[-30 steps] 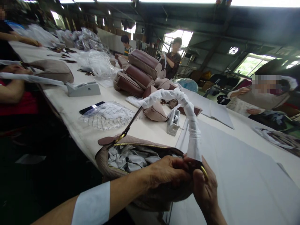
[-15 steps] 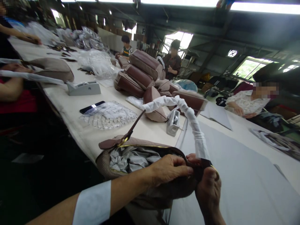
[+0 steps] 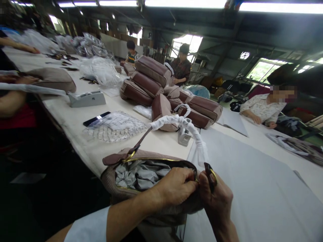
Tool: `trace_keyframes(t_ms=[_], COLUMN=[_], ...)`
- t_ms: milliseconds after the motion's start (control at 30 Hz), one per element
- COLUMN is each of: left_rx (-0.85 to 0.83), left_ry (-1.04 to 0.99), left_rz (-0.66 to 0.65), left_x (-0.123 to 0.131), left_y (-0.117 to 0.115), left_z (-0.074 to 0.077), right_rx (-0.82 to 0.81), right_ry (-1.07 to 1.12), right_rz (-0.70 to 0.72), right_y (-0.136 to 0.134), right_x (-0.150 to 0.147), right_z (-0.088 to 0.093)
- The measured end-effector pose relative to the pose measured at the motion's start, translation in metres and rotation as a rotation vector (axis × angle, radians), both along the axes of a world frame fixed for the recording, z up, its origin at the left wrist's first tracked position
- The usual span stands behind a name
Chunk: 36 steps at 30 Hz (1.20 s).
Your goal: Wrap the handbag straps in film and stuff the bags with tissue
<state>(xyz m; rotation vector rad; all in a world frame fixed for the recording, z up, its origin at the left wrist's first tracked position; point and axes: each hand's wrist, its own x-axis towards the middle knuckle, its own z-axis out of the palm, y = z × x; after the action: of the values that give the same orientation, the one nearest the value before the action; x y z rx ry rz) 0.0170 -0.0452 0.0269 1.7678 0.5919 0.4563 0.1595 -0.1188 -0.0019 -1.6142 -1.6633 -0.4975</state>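
Note:
A taupe handbag (image 3: 151,153) stands unzipped at the table edge, with crumpled grey stuffing paper (image 3: 141,173) showing inside its brass zipper. Its strap (image 3: 199,137) arches above it, wrapped in white tissue. My left hand (image 3: 176,185) reaches across the bag, fingers pinched at the right end of the zipper; whether they hold the pull is hidden. At that same end my right hand (image 3: 218,193) is closed on the bag, beside the strap's brass ring (image 3: 214,176).
Several finished handbags (image 3: 148,84) lie piled ahead. A grey tape dispenser (image 3: 87,99), a smaller dispenser (image 3: 184,136), a phone (image 3: 97,118) and a clear bag of chains (image 3: 116,126) lie nearby. Large white sheets (image 3: 252,174) cover the right side. Co-workers sit around the table.
The strap has sunk lower and its wrapped part leans left. My right hand has turned at the bag's end, and my left hand has shifted slightly left in view.

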Motion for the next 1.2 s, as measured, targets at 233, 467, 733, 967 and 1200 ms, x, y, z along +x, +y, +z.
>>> trace_keyframes(t_ms=[233, 467, 733, 967, 1200], left_rx=[0.404, 0.694, 0.977, 1.091, 1.075], left_ry=[-0.079, 0.060, 0.207, 0.102, 0.133], left_rz=[0.034, -0.066, 0.060, 0.133, 0.190], left_x=[-0.011, -0.005, -0.030, -0.038, -0.026], left_y=[-0.002, 0.003, 0.001, 0.012, 0.007], left_z=[-0.007, -0.008, -0.020, -0.042, -0.047], right_rx=[-0.046, 0.210, 0.111, -0.228, -0.281], right_ry=[0.091, 0.462, 0.473, 0.403, 0.453], right_rz=[0.074, 0.041, 0.037, 0.285, 0.347], right_y=[0.002, -0.014, -0.017, -0.010, -0.006], right_x=[-0.005, -0.003, -0.010, 0.006, 0.007], right_z=[0.010, -0.004, -0.002, 0.001, -0.012])
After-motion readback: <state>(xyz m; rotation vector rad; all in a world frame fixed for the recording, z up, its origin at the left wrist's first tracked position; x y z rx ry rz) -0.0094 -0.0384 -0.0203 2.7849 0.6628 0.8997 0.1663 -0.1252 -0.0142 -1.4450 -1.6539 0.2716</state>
